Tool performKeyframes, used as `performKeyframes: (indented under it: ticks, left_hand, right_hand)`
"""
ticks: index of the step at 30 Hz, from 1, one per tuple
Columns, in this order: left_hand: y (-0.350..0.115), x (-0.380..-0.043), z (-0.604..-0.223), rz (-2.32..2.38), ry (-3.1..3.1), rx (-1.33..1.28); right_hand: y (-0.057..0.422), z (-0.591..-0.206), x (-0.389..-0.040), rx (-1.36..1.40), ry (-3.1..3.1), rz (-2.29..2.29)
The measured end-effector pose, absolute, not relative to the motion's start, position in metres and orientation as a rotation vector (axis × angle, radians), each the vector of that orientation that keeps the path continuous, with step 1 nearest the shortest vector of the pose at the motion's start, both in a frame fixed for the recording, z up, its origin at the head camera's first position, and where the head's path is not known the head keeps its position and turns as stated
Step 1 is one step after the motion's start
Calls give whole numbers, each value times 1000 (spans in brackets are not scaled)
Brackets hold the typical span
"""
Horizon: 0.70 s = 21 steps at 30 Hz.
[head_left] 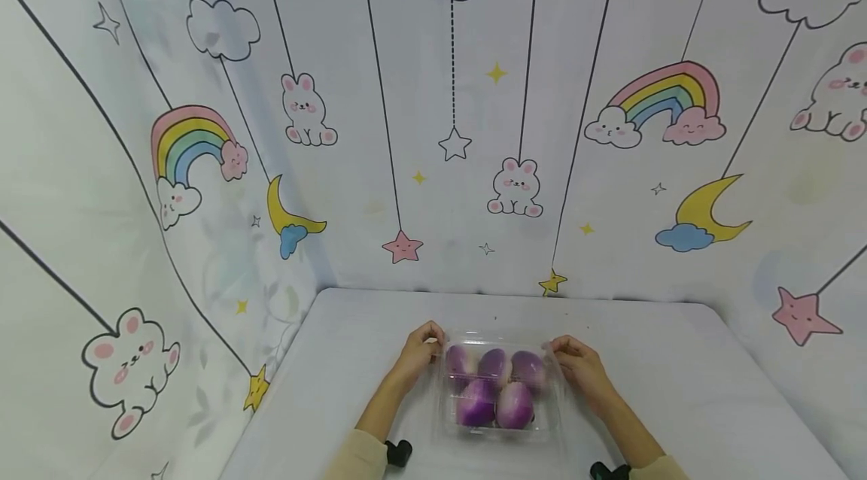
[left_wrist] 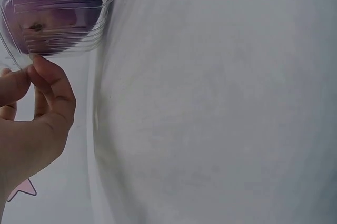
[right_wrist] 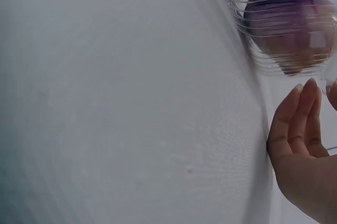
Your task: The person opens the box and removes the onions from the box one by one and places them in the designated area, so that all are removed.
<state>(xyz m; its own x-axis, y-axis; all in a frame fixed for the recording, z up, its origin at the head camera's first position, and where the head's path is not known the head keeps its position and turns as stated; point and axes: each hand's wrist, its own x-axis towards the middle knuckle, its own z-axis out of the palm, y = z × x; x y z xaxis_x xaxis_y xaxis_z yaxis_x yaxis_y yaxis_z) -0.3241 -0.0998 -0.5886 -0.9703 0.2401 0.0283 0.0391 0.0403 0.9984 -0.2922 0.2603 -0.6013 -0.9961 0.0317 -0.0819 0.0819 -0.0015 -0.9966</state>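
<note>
A clear plastic box (head_left: 501, 432) with ribbed sides sits on the table, with several purple red onions (head_left: 476, 402) inside it. My left hand (head_left: 418, 354) is at the box's far left corner. In the left wrist view, its thumb and forefinger pinch the clear edge below an onion (left_wrist: 58, 19). At the far right corner is my right hand (head_left: 581, 366), with thumb and fingertips pinching the edge. The right wrist view shows that hand (right_wrist: 305, 145) close under the ribbed wall, with an onion (right_wrist: 289, 24) behind the plastic; its thumb is partly cut off by the frame.
The white-covered table (head_left: 339, 337) extends around the box on all sides. Behind and beside it hangs a white curtain (head_left: 447, 202) printed with rabbits, stars, clouds and rainbows. Black wrist mounts (head_left: 400, 453) sit at both sleeves.
</note>
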Motion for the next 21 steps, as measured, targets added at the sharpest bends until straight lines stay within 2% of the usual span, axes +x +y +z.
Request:
performKeyframes:
  ticks: [11, 21]
  left_hand:
    - [-101, -326, -592, 2085, 2143, 276]
    - [-105, -321, -586, 2016, 2189, 261]
  right_hand:
    - [252, -601, -286, 143, 2437, -2065]
    - [251, -587, -264, -63, 2753, -1809]
